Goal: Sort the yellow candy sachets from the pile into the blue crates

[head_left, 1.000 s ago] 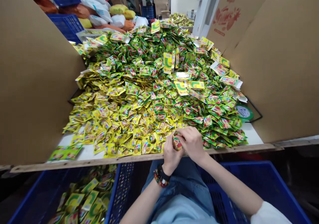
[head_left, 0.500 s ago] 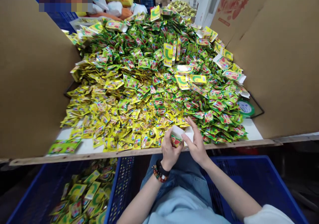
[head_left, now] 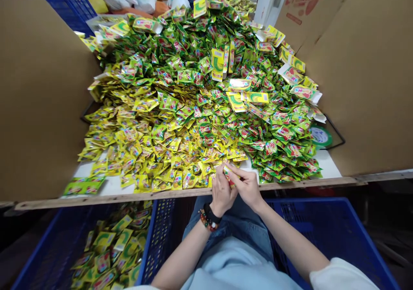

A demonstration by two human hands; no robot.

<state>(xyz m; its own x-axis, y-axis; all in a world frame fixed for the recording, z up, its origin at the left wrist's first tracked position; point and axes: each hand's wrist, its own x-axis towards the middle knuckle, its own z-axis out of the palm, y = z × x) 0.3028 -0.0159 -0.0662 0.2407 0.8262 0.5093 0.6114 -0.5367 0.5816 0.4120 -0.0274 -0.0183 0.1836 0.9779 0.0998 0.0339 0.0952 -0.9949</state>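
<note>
My left hand [head_left: 222, 191] and my right hand [head_left: 245, 185] meet over the front edge of the table, pinching a small yellow and red foil packet [head_left: 229, 176] between their fingers. Most of that packet is hidden by my fingers. Just beyond my fingertips lies a large, loose heap of yellow-green foil sachets [head_left: 180, 109], with several flat cartons of the same colours on top. My left wrist wears a dark band and a beaded bracelet [head_left: 208, 220].
Cardboard panels [head_left: 41, 87] stand at both sides of the white table [head_left: 329, 163], which has a wooden front edge [head_left: 129, 197]. Below, a blue crate [head_left: 155, 247] holds sachets, and another blue crate [head_left: 322, 225] is at the right. Sacks lie behind.
The white flap showing between my hands earlier is no longer visible. My hands have closed in around the packet, and the whole view has tilted slightly downward.
</note>
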